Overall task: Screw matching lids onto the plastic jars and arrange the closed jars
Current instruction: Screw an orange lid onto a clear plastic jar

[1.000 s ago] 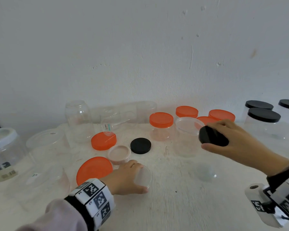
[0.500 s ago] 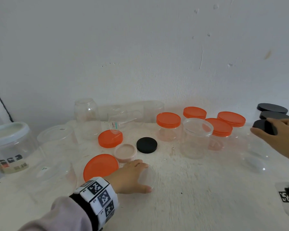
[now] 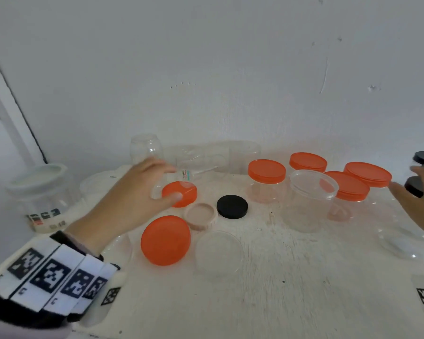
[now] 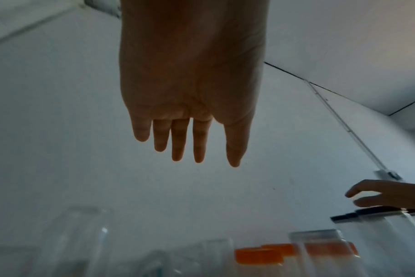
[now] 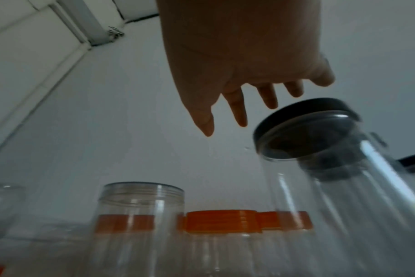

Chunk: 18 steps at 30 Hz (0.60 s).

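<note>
Head view: left hand [image 3: 132, 194] and right hand [image 3: 416, 201] hover empty (fingers spread) above table [image 3: 279, 289].

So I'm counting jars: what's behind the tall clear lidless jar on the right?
Behind the lidless jar, an orange-lidded jar shows through it; its base is partly covered.

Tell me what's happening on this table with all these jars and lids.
A person is matching lids to clear plastic jars on a white table. The left hand, fingers straight and empty, reaches over a small loose orange lid. The right hand hangs open just above a clear jar with a black lid, not gripping it. Several orange-lidded jars stand closed at the back; a loose black lid and a large loose orange lid wait unused.
</note>
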Tool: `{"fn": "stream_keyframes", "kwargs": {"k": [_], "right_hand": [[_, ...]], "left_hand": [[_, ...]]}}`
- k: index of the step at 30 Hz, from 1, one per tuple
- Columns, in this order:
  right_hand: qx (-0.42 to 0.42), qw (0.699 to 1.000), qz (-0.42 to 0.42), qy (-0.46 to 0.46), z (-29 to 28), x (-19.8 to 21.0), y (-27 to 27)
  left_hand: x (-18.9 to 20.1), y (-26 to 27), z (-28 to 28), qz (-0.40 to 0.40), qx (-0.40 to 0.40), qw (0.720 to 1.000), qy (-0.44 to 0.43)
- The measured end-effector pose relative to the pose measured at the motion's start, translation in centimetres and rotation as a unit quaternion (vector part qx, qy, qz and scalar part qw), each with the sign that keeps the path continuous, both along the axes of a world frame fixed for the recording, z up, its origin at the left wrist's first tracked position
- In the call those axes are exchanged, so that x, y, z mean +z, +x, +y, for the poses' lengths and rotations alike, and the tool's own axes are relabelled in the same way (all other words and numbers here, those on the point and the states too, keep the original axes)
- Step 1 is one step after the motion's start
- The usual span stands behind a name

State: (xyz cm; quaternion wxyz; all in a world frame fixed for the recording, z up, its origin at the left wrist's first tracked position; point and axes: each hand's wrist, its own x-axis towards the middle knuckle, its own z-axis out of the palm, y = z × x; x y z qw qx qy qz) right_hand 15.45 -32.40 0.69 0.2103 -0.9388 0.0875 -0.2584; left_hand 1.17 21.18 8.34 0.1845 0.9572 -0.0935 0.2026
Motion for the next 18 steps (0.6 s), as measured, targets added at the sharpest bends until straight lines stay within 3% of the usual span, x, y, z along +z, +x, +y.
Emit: {"fn": "stream_keyframes", "kwargs": {"k": [4,6,12,18], "right_hand": [[0.07,0.99,-0.118,-0.032,9.4,4.1,-4.8],[0.118,0.983,-0.133,-0.039,12.7,5.0,-6.2],[0.246,0.965,-0.07,-0.064,19.6,4.3,-7.2],[0.367,0.924,0.022,-0.104,25.3,1.6,-7.2]], "left_hand": [[1.4,-1.2,4.0,-0.001,0.122,0.992,0.033],[1.3,-1.7,5.7,0.011,0.168,0.985,0.044],[-0.9,-2.7,8.4,0.08,0.21,0.974,0.02],[-4.2,-3.0,8.8,0.195,0.214,0.957,0.006]]}}
